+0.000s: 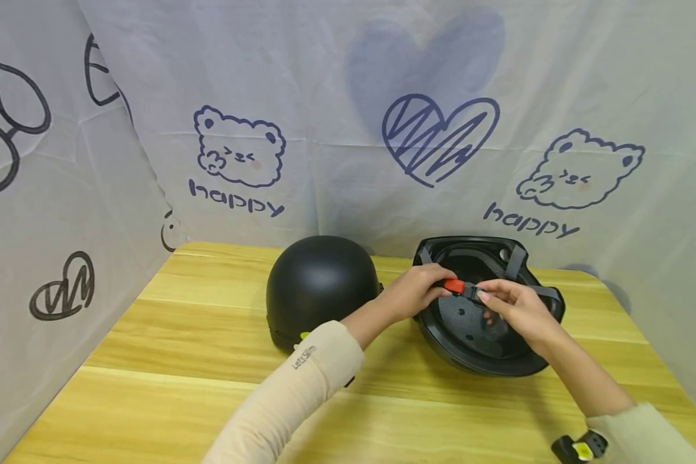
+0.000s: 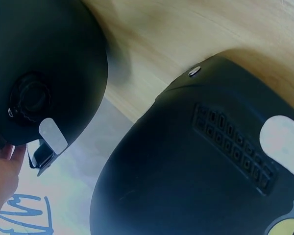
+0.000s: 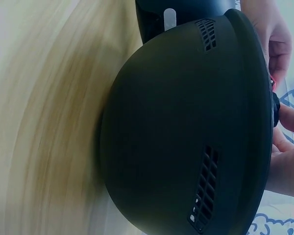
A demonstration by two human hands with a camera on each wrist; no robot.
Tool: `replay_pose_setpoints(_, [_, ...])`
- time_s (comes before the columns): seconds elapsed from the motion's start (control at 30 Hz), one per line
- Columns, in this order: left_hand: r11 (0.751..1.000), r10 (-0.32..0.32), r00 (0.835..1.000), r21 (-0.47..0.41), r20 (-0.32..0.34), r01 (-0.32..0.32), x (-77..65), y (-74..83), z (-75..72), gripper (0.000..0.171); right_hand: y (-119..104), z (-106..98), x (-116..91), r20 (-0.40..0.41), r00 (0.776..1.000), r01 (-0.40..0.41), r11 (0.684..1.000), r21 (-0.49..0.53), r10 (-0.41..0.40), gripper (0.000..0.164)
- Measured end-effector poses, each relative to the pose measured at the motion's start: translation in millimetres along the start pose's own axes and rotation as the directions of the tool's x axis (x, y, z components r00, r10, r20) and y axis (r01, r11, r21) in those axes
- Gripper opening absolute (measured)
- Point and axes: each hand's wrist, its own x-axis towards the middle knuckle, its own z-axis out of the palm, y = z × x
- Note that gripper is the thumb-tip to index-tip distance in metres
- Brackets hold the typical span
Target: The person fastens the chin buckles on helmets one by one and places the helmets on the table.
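A black helmet [image 1: 481, 365] lies upturned on the table, its hollow inside and grey straps facing up. Over its opening, my left hand [image 1: 413, 291] pinches the red end of a chin-strap buckle [image 1: 455, 286]. The right hand [image 1: 519, 310] pinches the dark end of the same buckle with thumb and fingers. Both halves meet in the middle; whether they are locked together I cannot tell. In the right wrist view, the helmet's vented shell [image 3: 186, 122] covers much of the frame, and both hands show past its rim.
A second black helmet [image 1: 321, 283] stands dome up to the left, close beside my left forearm. The wooden table [image 1: 168, 335] runs back to a white printed curtain [image 1: 325, 84]. A small black device [image 1: 580, 447] sits by my right sleeve.
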Motion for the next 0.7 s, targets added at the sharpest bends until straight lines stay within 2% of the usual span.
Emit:
replay_pose_setpoints(0.2, [1.000, 0.014, 1.000, 0.000, 0.000, -0.014, 1.1, -0.6, -1.0, 0.032, 0.8, -0.3, 4.5, 0.024, 1.000, -0.020, 0.999, 0.030, 0.019, 0.046])
replay_pose_setpoints(0.33, [1.000, 0.025, 1.000, 0.006, 0.008, -0.025, 2.3, -1.2, -1.7, 0.030, 1.1, 0.3, 6.5, 0.021, 1.000, 0.004, 0.999, 0.037, -0.004, 0.043])
replay_pose_setpoints(0.7, [0.988, 0.076, 0.994, 0.125, 0.080, -0.086, 5.3, 3.7, -3.5, 0.027, 0.8, -6.9, 9.2, 0.046, 0.998, 0.052, 0.998, -0.035, -0.050, 0.036])
